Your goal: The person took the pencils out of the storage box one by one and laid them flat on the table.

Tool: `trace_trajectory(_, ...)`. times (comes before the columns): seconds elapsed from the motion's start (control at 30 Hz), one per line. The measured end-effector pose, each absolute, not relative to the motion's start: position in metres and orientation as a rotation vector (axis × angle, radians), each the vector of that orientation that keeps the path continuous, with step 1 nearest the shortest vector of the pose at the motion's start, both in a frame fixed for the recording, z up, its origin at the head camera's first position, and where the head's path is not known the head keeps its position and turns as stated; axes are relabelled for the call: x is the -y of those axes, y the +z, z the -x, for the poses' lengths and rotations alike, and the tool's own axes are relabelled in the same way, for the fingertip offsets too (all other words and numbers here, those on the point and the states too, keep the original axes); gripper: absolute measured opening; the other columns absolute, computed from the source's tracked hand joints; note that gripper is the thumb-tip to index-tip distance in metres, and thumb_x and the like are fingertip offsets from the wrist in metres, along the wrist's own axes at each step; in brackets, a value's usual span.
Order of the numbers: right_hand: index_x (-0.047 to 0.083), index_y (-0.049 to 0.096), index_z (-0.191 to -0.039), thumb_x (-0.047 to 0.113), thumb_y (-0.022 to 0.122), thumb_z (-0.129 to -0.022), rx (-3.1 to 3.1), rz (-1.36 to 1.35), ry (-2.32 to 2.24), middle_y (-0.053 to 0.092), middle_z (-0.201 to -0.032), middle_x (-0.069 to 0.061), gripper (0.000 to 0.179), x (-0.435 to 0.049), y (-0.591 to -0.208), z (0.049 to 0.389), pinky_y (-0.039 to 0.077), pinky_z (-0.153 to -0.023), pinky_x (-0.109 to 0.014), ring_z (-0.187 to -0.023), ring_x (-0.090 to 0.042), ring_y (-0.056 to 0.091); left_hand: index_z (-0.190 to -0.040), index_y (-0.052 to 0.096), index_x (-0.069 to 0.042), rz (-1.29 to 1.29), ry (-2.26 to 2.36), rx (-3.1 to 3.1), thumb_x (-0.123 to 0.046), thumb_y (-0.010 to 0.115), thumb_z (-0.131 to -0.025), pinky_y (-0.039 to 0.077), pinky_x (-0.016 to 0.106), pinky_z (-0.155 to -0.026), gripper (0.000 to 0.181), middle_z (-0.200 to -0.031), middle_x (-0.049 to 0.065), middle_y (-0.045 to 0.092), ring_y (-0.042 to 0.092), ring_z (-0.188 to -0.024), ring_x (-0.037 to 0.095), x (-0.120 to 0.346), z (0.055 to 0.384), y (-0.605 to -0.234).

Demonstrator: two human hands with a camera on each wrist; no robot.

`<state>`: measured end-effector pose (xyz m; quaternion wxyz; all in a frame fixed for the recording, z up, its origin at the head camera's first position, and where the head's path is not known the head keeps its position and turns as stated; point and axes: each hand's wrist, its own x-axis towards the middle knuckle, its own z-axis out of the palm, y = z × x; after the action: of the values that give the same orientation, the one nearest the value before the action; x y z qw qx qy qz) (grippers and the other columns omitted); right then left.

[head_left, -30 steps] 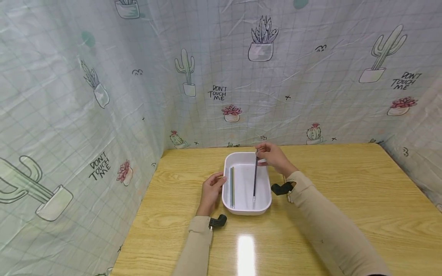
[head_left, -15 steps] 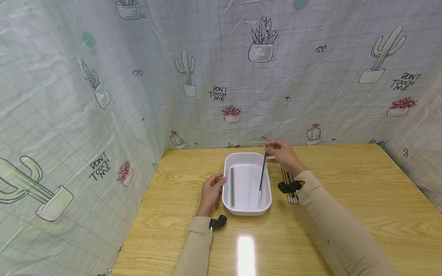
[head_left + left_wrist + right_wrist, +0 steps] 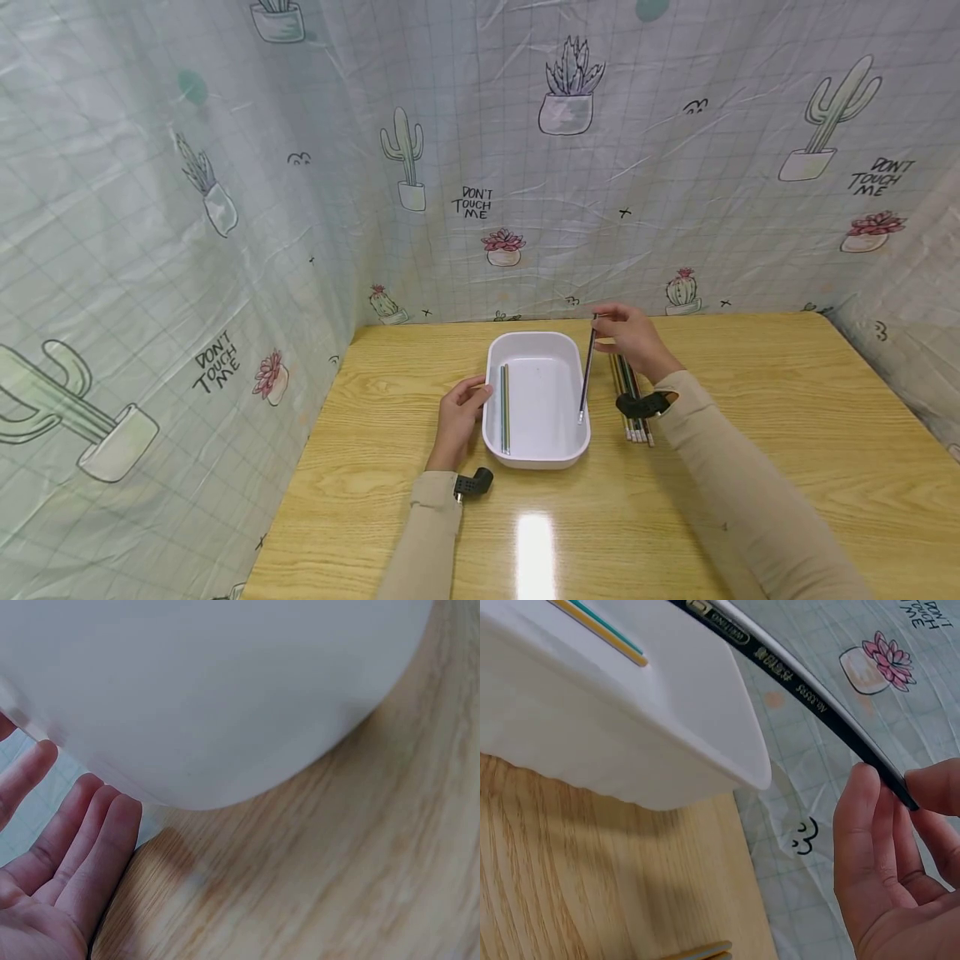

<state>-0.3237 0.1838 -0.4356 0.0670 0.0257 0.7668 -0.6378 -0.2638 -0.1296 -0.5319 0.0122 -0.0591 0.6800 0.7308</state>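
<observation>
A white plastic tub (image 3: 536, 458) with rounded corners stands on the wooden table. My left hand (image 3: 455, 421) holds its left side, thumb over the rim; in the left wrist view the fingers (image 3: 112, 832) lie against the outer wall. My right hand (image 3: 630, 340) pinches a black pencil (image 3: 587, 371) by its top end between thumb and fingertips. The pencil slants down over the tub's right rim, its silvery end lowest. Printed lettering shows on the pencil (image 3: 810, 690) in the right wrist view. A teal pencil (image 3: 502, 408) and a yellow pencil (image 3: 507, 408) lie along the tub's left inner side.
Several pencils (image 3: 637, 429) lie side by side on the table right of the tub, partly hidden under my right wrist and its black camera (image 3: 641, 406). A curtain with cactus prints (image 3: 465, 125) hangs behind the table (image 3: 787, 433).
My right hand has moved right with the black pencil, from over the inside of the tub to its right rim, uncovering the pencils on the table. My left hand and the tub stay put.
</observation>
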Motion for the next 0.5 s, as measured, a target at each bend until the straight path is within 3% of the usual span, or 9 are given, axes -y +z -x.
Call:
trace_trajectory(0.33, 0.003, 0.048, -0.146, 0.021, 0.053, -0.107, -2.325, -0.148, -1.942, 0.051, -0.125, -0.007, 0.043, -0.201, -0.441, 0.320, 0.061, -0.085, -0.024, -0.106, -0.018, 0.055, -0.125, 0.071, -0.007, 0.174, 2.286, -2.116, -0.021, 0.074, -0.095, 0.061, 0.026, -0.080, 0.033, -0.106, 0.006, 0.071, 0.069, -0.100, 0.023, 0.130, 0.264, -0.532)
trace_trajectory(0.5, 0.002, 0.048, -0.146, 0.021, 0.054, -0.107, -2.335, -0.187, -1.947, 0.052, -0.125, -0.007, 0.043, -0.210, -0.445, 0.320, 0.061, -0.085, -0.025, -0.105, -0.017, 0.056, -0.126, 0.070, -0.004, 0.155, 2.291, -2.119, -0.021, 0.074, -0.095, 0.061, 0.025, -0.078, 0.035, -0.104, 0.005, 0.070, 0.069, -0.095, 0.019, 0.130, 0.264, -0.532)
